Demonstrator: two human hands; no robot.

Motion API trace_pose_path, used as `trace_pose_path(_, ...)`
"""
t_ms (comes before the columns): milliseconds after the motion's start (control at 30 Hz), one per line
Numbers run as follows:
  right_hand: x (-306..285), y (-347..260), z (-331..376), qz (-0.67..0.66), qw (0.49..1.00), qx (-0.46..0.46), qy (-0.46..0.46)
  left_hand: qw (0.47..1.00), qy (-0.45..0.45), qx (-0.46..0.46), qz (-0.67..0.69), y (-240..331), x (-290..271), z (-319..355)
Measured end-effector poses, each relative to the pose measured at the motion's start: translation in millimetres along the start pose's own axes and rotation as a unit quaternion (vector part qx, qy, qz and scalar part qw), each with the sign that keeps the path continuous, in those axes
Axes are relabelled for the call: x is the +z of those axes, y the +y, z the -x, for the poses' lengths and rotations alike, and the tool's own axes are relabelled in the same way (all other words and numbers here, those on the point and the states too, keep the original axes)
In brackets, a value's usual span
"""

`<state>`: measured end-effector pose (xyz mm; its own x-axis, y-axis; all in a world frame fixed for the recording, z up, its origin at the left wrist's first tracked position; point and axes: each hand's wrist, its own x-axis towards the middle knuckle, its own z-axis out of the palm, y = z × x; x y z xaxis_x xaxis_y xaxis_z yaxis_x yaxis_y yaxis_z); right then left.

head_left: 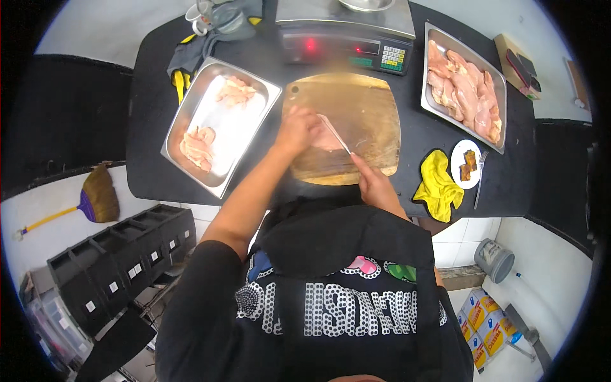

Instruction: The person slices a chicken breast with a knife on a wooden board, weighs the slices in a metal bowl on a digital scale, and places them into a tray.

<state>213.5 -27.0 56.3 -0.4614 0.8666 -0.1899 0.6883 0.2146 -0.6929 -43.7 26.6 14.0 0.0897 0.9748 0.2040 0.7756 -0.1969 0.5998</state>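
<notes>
1. The left hand [298,129] presses flat on a pale chicken piece [328,140] lying on the wooden cutting board [356,108].
2. The right hand [375,184], at the board's near edge, is closed round a knife [335,135] whose blade slices into the piece.

Left hand [298,130] presses chicken piece [328,139] on wooden cutting board [363,121]; right hand [374,181] grips knife [335,135], blade just beside left fingers [312,121].

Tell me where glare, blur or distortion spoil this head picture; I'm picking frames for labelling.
Head view: glare whitens the floor of the left metal tray; the left hand and knife on the wooden cutting board are slightly smeared; fisheye bends the black table edges; corners are black.
</notes>
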Motion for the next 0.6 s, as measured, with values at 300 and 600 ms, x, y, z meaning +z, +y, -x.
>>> trace_pose_path(300,12.7,-6.6,-4.0,0.009,1.000,-0.005,0.016,0.998,-0.009,-0.047,-0.045,6.5,1.4,5.0)
trace_pose_path(600,13.6,-11.3,-4.2,0.003,1.000,0.006,0.017,0.999,-0.010,-0.031,-0.043,3.1,2.1,4.6)
